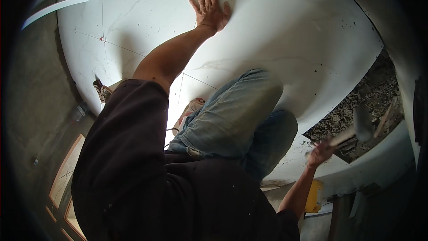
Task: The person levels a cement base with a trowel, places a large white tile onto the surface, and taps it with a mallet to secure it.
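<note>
- The fingers of your left hand are spread, palm down on the white veined tile.
- The fingers of your right hand are wrapped around a mallet by its handle; its head, beyond them, is motion-blurred, seemingly above the dark, crumbly bed.
- That bed lies beside the tile's edge.
- A yellow object sits near your right forearm.

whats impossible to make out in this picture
All in the head view:
Mallet head: details smeared by motion blur
Right hand: separate fingers blurred
White tiling: patch hidden beneath the left hand
Yellow object: kind unclear, partly behind the right forearm
</note>
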Action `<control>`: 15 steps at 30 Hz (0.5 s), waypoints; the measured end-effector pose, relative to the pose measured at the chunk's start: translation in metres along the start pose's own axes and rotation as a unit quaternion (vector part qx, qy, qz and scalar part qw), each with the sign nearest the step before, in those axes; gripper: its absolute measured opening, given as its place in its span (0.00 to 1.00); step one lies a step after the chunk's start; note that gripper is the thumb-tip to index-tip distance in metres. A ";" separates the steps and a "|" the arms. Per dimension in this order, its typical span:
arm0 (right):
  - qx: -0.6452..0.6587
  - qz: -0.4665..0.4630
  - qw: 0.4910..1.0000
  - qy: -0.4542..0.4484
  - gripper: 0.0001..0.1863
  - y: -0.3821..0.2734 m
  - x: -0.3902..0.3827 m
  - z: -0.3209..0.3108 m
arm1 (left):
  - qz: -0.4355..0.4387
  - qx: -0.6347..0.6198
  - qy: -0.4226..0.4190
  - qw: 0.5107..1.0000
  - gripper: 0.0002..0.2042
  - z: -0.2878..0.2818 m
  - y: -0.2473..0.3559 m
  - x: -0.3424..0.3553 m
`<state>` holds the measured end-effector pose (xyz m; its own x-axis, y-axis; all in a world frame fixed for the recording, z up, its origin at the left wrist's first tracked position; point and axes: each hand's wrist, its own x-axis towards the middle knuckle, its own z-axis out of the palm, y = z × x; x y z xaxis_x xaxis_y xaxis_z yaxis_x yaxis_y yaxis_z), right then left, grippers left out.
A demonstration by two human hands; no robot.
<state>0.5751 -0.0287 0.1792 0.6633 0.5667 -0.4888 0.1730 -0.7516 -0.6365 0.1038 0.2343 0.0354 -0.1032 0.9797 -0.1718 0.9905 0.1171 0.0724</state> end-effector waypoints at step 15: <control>-0.239 -0.059 0.948 -0.200 0.26 -0.095 0.074 0.064 | 0.115 0.008 0.033 0.993 0.37 -0.024 0.071 0.097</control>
<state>0.5617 0.1062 0.1654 0.3063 0.6666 -0.6795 0.6020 -0.6886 -0.4042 0.1620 0.3418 0.0478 0.1216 0.9886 -0.0882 0.9897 -0.1141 0.0862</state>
